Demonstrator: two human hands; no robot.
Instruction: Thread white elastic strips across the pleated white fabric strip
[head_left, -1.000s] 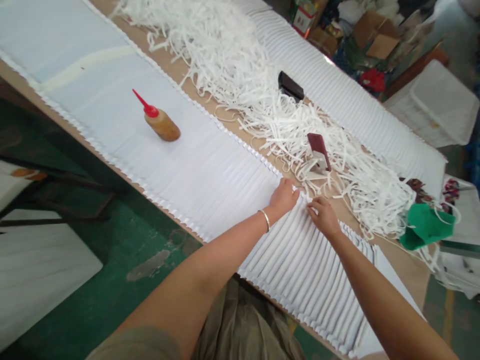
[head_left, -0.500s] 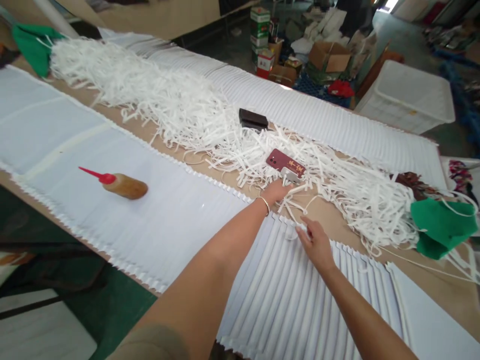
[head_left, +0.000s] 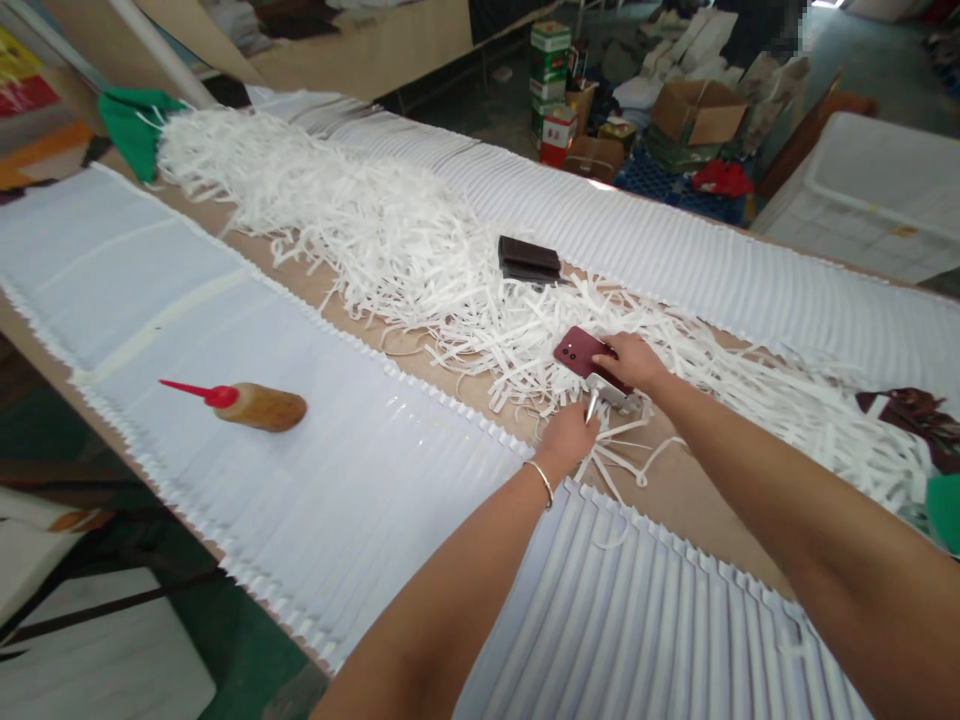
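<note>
Both hands at the phone, in the gap between rows of ribbed white sheet. Right hand [head_left: 634, 362]: thumb laid on the back of the dark red phone [head_left: 574, 348], the other fingers partly hidden at its upper edge; reads as a pinch. Left hand [head_left: 570, 440], bracelet [head_left: 541, 485] at the wrist: fingers curled, apparently gripping the narrow leg of a pale metallic stand [head_left: 604, 388]; exact contact hidden. Phone leans at the stand, under the right fingers and just beyond the left ones.

Surroundings: heap of white strips [head_left: 420, 230] behind and to either side of the right fingers, loose ends between both hands and the near ribbed sheet [head_left: 660, 600]. Black case-like object [head_left: 529, 258] beyond the phone. Bottle [head_left: 266, 407] with red nozzle on its side, well left of the left fingers, on the left sheet [head_left: 360, 470]. Bare table [head_left: 694, 510] shows below the right wrist.

Risks (judged): phone could slip off the stand if the hands pull unevenly or the pinch is shallow. Strips could snag the stand leg and be dragged along. Left forearm, low over the ribs, could shift them if it drops. Bottle could roll or leak if its sheet is jogged.
</note>
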